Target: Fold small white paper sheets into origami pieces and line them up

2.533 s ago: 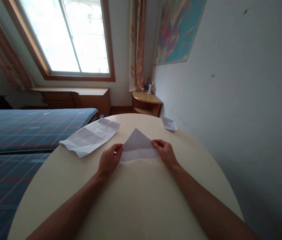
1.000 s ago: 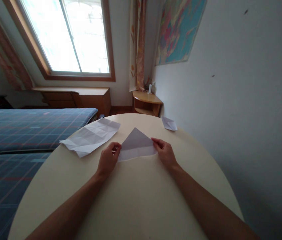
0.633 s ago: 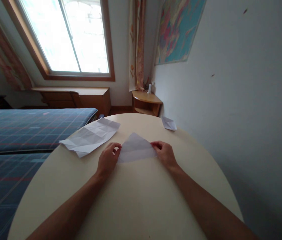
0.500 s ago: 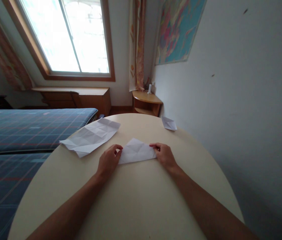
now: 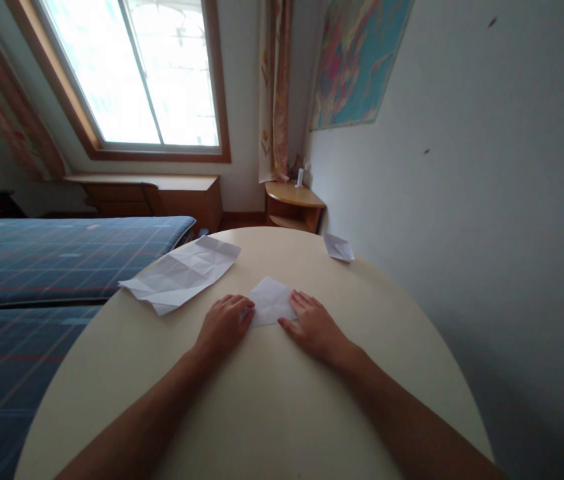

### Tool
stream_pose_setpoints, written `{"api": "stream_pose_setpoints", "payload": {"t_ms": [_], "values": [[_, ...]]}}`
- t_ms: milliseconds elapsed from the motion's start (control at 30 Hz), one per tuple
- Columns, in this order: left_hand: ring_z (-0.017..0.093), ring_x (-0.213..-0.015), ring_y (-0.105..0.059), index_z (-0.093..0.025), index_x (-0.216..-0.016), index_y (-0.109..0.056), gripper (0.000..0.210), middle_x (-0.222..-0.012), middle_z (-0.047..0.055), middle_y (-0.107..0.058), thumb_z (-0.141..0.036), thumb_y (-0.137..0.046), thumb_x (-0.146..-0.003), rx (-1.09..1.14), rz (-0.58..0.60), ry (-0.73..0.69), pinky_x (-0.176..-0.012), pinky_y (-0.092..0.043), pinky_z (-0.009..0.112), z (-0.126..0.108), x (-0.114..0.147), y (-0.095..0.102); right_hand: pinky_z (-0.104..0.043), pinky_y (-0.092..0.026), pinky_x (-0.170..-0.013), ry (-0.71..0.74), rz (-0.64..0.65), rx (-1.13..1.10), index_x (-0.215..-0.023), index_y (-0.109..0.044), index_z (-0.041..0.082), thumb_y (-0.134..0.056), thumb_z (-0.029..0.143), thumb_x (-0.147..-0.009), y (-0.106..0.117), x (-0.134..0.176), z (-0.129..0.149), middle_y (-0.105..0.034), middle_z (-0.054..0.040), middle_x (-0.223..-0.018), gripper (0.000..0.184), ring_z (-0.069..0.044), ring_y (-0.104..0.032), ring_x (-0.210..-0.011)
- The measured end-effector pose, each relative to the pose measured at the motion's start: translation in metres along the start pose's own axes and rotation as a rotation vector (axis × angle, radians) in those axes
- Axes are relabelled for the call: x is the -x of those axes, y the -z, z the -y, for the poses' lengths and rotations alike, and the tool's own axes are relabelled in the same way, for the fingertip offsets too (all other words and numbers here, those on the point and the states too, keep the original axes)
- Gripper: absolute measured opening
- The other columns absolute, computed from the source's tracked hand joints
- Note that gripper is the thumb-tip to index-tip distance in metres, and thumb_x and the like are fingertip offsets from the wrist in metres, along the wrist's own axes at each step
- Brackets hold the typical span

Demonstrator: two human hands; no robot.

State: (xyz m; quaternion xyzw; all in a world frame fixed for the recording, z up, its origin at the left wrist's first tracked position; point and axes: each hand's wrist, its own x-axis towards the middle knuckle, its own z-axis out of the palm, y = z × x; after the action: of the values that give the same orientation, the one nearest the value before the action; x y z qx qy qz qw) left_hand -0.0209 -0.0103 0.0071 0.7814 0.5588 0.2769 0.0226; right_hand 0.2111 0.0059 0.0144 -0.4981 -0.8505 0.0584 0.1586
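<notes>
A: Where is the paper sitting?

B: The folded white paper [image 5: 269, 301] is lying near the centre of the frame, a little below the middle, on the round cream table [image 5: 282, 407].

A: And the grip on each side?

B: The right hand [image 5: 318, 328] is resting palm down, unclenched, its fingers stretching over the paper's right end and its thumb sitting apart near the lower edge. The left hand [image 5: 223, 325] is covering the left end with bent fingers; whether they are pinching the corner or only pressing it, I am not able to tell (the hand itself is hiding that part).

A: What is worrying you?

B: Slipping layers, mostly. If one hand were pressing harder than the other, the folds could be sliding and a crease could be setting crooked. The tabletop is looking smooth, so a sideways push could also be turning the whole piece.

A: Are the other papers posing any risk?

B: A little, I am thinking. The creased sheet [image 5: 187, 272] is spreading out left of centre, and the small folded piece [image 5: 339, 248] is perching right of centre, higher up. Both are lying close to the rim, so a draught could be tipping either one off.
</notes>
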Motion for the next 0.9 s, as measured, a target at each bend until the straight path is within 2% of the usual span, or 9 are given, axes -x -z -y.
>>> {"api": "stream_pose_setpoints", "payload": {"t_ms": [100, 233, 433, 600, 767, 900], "values": [[0.026, -0.100, -0.065, -0.026, -0.102, -0.070, 0.020, -0.108, 0.007, -0.073, -0.037, -0.058, -0.090, 0.007, 0.029, -0.071, -0.090, -0.050, 0.039, -0.006, 0.002, 0.002, -0.043, -0.025, -0.119, -0.011, 0.046, -0.003, -0.144, -0.046, 0.003, -0.051, 0.050, -0.093, -0.001, 0.002, 0.002, -0.041, -0.0214, -0.152, 0.070, -0.030, -0.036, -0.143], [0.027, -0.109, -0.063, -0.027, -0.109, -0.068, 0.026, -0.119, 0.006, -0.070, -0.040, -0.064, -0.086, 0.014, 0.065, -0.127, -0.094, -0.050, 0.040, -0.009, 0.004, 0.003, -0.044, -0.024, -0.119, -0.031, 0.064, -0.026, -0.145, -0.045, 0.004, -0.050, 0.049, -0.093, 0.002, 0.002, -0.001, -0.041, -0.0200, -0.152, 0.069, -0.030, -0.036, -0.143], [0.026, -0.110, -0.064, -0.027, -0.111, -0.068, 0.024, -0.118, 0.006, -0.070, -0.035, -0.061, -0.089, -0.005, 0.092, -0.132, -0.095, -0.051, 0.040, -0.007, 0.003, 0.004, -0.046, -0.026, -0.119, -0.036, 0.054, -0.043, -0.142, -0.050, 0.007, -0.053, 0.044, -0.092, 0.005, 0.001, -0.003, -0.046, -0.0188, -0.149, 0.063, -0.029, -0.040, -0.141], [0.026, -0.111, -0.063, -0.027, -0.111, -0.068, 0.027, -0.120, 0.006, -0.070, -0.038, -0.064, -0.086, -0.011, 0.107, -0.126, -0.095, -0.051, 0.038, -0.007, 0.003, 0.005, -0.042, -0.031, -0.117, 0.023, 0.027, -0.060, -0.138, -0.056, 0.007, -0.057, 0.037, -0.089, 0.009, -0.001, -0.007, -0.051, -0.0194, -0.145, 0.057, -0.029, -0.044, -0.138], [0.025, -0.111, -0.063, -0.026, -0.111, -0.066, 0.025, -0.121, 0.004, -0.070, -0.034, -0.062, -0.088, -0.028, 0.126, -0.117, -0.094, -0.052, 0.039, -0.008, 0.003, 0.005, -0.041, -0.033, -0.117, 0.084, 0.068, -0.104, -0.137, -0.055, 0.004, -0.060, 0.031, -0.085, 0.014, -0.002, -0.015, -0.052, -0.0202, -0.144, 0.059, -0.029, -0.046, -0.137], [0.024, -0.109, -0.064, -0.025, -0.110, -0.066, 0.022, -0.119, 0.004, -0.070, -0.034, -0.057, -0.092, -0.032, 0.133, -0.108, -0.093, -0.052, 0.038, -0.010, 0.002, 0.007, -0.042, -0.036, -0.116, 0.094, 0.037, -0.159, -0.135, -0.058, 0.007, -0.061, 0.030, -0.086, 0.014, -0.001, -0.019, -0.056, -0.0179, -0.140, 0.054, -0.028, -0.050, -0.134]]}}
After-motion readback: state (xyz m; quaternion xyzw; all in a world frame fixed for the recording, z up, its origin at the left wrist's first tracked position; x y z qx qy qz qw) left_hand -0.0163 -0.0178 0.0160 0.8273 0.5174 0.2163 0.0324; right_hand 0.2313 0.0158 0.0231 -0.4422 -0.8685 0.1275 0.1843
